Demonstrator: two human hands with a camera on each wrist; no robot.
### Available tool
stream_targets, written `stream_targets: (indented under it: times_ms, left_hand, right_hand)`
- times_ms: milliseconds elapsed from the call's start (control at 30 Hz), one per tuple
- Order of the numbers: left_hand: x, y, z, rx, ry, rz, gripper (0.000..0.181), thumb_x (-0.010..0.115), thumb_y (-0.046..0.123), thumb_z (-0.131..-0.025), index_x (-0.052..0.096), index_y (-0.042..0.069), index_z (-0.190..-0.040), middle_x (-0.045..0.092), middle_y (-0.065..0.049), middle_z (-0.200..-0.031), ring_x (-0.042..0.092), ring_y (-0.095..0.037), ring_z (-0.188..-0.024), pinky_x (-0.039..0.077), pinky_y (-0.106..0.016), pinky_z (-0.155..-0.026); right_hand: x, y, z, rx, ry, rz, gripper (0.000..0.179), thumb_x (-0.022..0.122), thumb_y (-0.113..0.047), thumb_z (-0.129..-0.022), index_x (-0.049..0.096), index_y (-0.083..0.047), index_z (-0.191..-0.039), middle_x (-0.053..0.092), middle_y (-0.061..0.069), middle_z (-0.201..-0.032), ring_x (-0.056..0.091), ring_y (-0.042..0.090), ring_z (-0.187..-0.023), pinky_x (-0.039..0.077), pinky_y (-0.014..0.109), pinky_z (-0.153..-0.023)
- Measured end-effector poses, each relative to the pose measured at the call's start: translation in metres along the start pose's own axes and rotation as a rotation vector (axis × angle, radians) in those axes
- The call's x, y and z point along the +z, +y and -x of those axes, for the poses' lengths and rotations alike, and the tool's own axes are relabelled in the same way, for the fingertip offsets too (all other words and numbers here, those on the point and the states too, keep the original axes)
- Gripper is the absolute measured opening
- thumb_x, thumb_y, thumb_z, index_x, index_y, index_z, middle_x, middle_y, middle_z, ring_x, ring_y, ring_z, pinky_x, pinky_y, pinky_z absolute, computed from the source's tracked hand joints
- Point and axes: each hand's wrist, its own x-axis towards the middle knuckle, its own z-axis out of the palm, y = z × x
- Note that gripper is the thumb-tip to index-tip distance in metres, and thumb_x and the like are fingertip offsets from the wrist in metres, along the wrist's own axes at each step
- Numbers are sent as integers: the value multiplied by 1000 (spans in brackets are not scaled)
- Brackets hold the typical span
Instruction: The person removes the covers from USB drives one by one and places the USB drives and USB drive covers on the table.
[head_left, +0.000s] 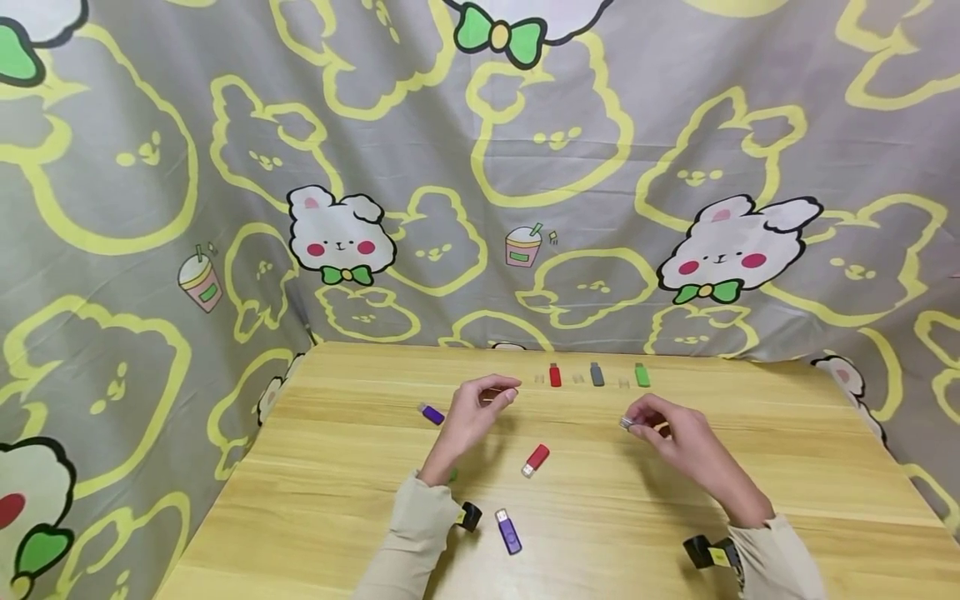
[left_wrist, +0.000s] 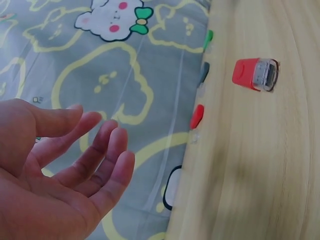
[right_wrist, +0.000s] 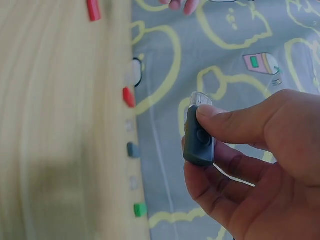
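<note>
My right hand (head_left: 678,432) pinches a dark grey USB flash drive (right_wrist: 196,142) between thumb and fingers, above the table's right half. A clear cap (right_wrist: 201,98) covers the drive's plug end. My left hand (head_left: 474,408) is raised over the middle-left, fingers loosely bent and holding nothing. Between the hands lies a red flash drive (head_left: 537,459), its clear-capped end toward me. Closer to the front is a purple flash drive (head_left: 508,532); another purple drive (head_left: 432,413) sits left of my left hand. My left wrist mostly hides a green item (head_left: 453,475).
Along the back of the wooden table (head_left: 337,500) stand a red drive (head_left: 555,375), a grey drive (head_left: 597,374) and a green drive (head_left: 642,375) in a row, small clear caps (head_left: 577,378) beside them. A patterned curtain (head_left: 450,167) hangs behind.
</note>
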Motion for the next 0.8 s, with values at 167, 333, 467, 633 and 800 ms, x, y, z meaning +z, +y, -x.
stream_targets:
  times_ms: [167,333,467,633,800]
  left_hand:
    - [1,3,1,0,-5,20,22,65,11,-102,73,0,-119,73,-16,-115,69,-27,-103,58,-30,-89]
    - [1,7,2,-6,-1,19,20,65,10,-101,74,3,-118,73,-13,-113,69,-25,-102,58,-29,-88]
    - [1,9,1,8,3,19,21,65,10,-101,74,2,-118,74,-11,-112,69,-24,-101,58,-29,-88]
    - [1,10,1,13,4,31,20,66,11,-101,74,3,-118,74,-10,-112,69,-24,-101,58,-28,-88]
    - [2,11,1,23,16,59,20,67,13,-101,75,5,-118,74,-12,-113,69,-26,-101,58,-29,-86]
  right_hand:
    - [4,-12,-13,27,-6,-17,18,76,3,-89,68,-12,-96,68,-6,-87,63,9,-77,57,25,-64]
    - [11,-24,-29,23,2,-55,16,75,2,-91,69,-12,-98,70,-4,-88,64,11,-78,57,26,-66]
    - [17,-31,-40,8,36,-83,15,76,1,-91,70,-11,-97,72,-1,-90,66,14,-80,58,28,-68]
    - [25,-41,-50,0,61,-141,11,77,-1,-91,72,-8,-98,73,3,-91,68,17,-82,59,31,-71]
    - [32,-52,-58,-7,84,-208,7,75,-4,-94,74,-8,-100,74,5,-92,68,18,-82,59,32,-73]
